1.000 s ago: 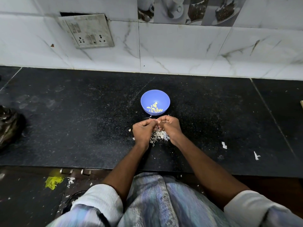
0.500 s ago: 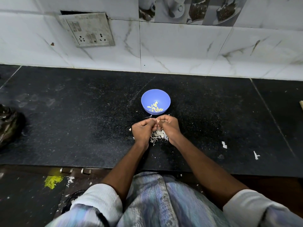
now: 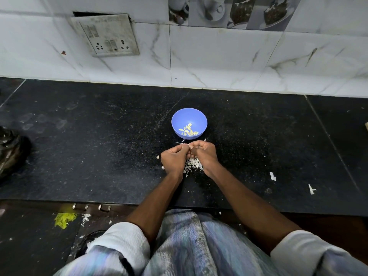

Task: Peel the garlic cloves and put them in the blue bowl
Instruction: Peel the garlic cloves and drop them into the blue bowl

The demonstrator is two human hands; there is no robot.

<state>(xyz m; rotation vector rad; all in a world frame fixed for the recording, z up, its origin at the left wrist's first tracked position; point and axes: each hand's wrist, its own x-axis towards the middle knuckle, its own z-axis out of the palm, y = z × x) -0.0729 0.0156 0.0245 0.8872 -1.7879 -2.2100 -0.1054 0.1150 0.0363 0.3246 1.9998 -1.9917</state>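
Left hand (image 3: 173, 158) and right hand (image 3: 205, 154), fingers curled, meet just in front of the blue bowl (image 3: 189, 123); the clove they pinch is hidden by the fingers. Peeled cloves (image 3: 188, 131) lie in the bowl. Peel scraps (image 3: 192, 164) litter the black counter (image 3: 99, 146) beneath; a dark bag (image 3: 11, 150) sits far left.

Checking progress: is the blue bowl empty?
Not empty: the blue bowl stands upright with several peeled garlic cloves lying in its bottom.

left hand (image 3: 173, 158) and right hand (image 3: 205, 154) curled together over peel pile (image 3: 192, 165), blue bowl (image 3: 189, 122) just beyond
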